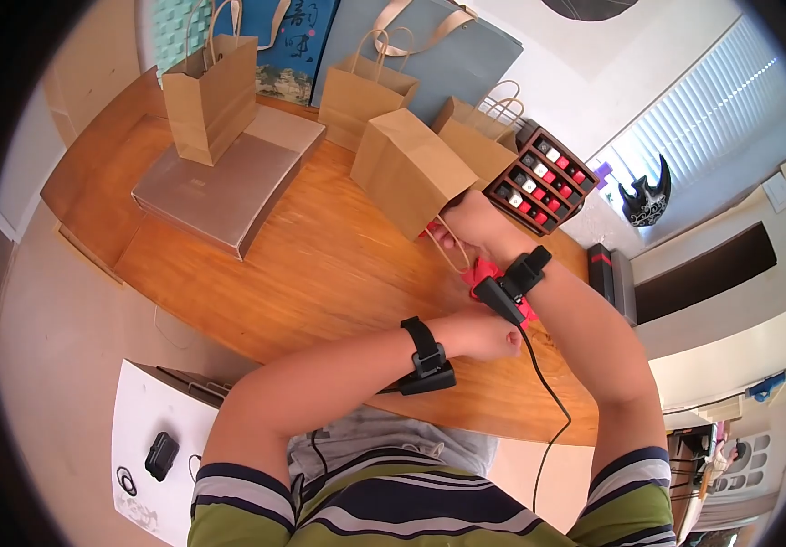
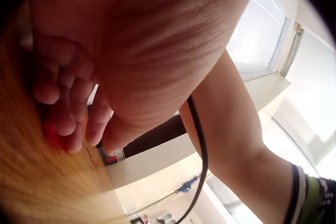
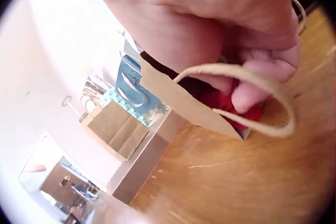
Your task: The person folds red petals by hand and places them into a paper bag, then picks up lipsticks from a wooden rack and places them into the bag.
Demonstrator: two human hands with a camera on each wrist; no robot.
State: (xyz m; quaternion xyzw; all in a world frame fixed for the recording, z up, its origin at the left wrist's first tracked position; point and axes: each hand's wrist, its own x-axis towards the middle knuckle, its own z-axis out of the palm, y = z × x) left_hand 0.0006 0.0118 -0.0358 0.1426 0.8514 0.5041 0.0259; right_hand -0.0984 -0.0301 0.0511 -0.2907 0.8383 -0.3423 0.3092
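Observation:
A kraft paper bag [image 1: 416,169] lies tipped over on the table, its mouth toward the person and one twisted handle [image 3: 283,106] sticking out. My right hand [image 1: 473,228] is at that mouth, with its curled fingers gripping a red crumpled piece [image 3: 252,112] just inside the bag. More red material [image 1: 484,271] shows on the table below the right wrist. My left hand [image 1: 484,335] is low over the tabletop near it; its loosely bent fingers [image 2: 79,95] come down on a bit of red [image 2: 52,136] at the wood.
Other kraft bags [image 1: 365,96] stand behind, one [image 1: 210,100] upright on a flat brown box [image 1: 220,187]. A blue gift bag [image 1: 294,50] and a grey one [image 1: 420,55] are at the back. A wooden rack [image 1: 543,182] of small red, white and black pieces stands right of the bags.

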